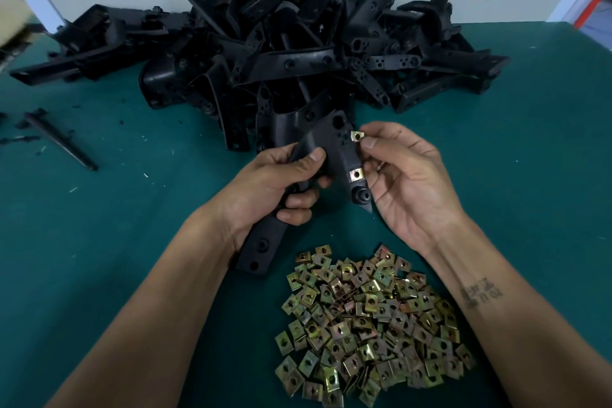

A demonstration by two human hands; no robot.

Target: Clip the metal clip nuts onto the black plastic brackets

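My left hand (281,182) grips a black plastic bracket (328,149) around its middle and holds it above the green table. One brass-coloured clip nut (356,174) sits clipped on the bracket's right edge. My right hand (404,175) pinches a second clip nut (357,135) between thumb and forefinger against the bracket's upper right edge. The bracket's lower end (261,248) sticks out below my left wrist.
A heap of loose clip nuts (371,325) lies on the table in front of me, between my forearms. A large pile of black brackets (265,43) fills the back of the table. A thin black part (59,139) and plastic scraps lie at the left.
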